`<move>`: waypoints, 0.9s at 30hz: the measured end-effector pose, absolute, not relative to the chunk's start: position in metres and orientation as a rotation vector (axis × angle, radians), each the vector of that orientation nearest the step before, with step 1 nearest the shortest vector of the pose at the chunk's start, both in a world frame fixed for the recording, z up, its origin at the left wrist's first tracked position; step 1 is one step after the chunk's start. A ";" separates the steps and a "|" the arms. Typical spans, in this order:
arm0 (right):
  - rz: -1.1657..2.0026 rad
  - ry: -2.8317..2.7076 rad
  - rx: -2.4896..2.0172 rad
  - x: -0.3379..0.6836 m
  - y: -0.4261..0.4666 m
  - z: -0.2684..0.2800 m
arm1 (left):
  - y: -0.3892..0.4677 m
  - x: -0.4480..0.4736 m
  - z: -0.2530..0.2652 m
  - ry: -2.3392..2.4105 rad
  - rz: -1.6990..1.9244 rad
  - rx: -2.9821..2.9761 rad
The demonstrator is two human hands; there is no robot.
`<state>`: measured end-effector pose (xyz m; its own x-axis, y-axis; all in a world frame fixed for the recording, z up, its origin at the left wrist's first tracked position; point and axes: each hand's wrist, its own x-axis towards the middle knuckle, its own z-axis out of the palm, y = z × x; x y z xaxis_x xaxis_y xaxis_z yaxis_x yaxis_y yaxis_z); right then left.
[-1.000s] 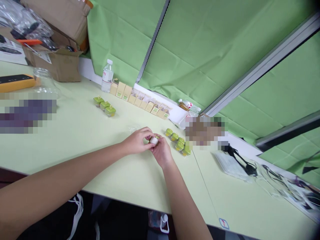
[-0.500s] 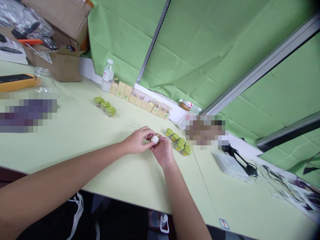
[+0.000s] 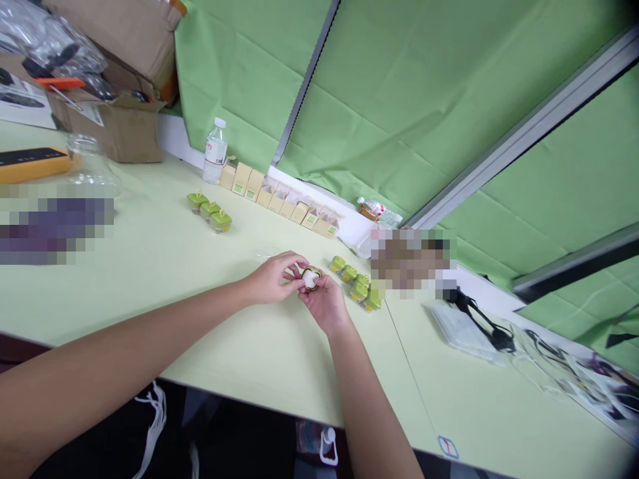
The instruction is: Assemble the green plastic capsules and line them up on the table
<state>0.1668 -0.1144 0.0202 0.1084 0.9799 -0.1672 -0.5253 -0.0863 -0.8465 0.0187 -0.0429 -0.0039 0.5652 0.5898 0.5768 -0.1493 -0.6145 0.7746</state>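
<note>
Item: small jar (image 3: 310,278). White rounded face toward the camera, ringed by a dark and yellow-green edge; finer detail too small to tell. Held just above the table (image 3: 210,346), near its middle, between both hands.

Left hand (image 3: 273,278): fingers curled about the jar's left side, thumb and fingertips pinching it.

Right hand (image 3: 325,303): fingers closed against the jar's right and under side, palm toward the camera.

Nearby stock:
- Cluster of green-lidded jars (image 3: 357,286), just right of the hands, standing on the table in a short slanting row.
- Three more green-lidded jars (image 3: 210,211), well apart to the left and farther back, side by side.
- Row of small tan boxes (image 3: 279,198) along the far table edge, some with flaps open, some showing a green square.
- Water bottle (image 3: 215,152), upright, at the left end of that row.
- Second bottle (image 3: 378,211), lying on its side beyond the right end of the row.
- Cardboard box (image 3: 112,126), far left corner.
- Clear glass jar (image 3: 84,156), just in front of the cardboard box.
- Black cable (image 3: 479,320) on a clear packet, right part of the table.
- Green cloth (image 3: 399,93) as backdrop.
</note>
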 end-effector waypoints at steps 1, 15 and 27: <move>1.403 -0.634 -0.954 0.167 -0.115 0.020 | -0.042 0.019 -0.005 0.353 1.116 1.964; 1.386 -0.634 -0.987 0.163 -0.113 0.019 | -0.042 0.018 -0.007 0.375 1.118 1.991; 1.190 -0.767 -1.174 0.158 -0.117 0.018 | -0.050 0.017 -0.002 0.366 1.069 2.054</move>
<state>0.1583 -0.1169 0.0182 0.2502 0.9606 -0.1210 -0.2872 -0.0457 -0.9568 0.0172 -0.0501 -0.0016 0.6057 0.5585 0.5668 -0.0942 -0.6570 0.7480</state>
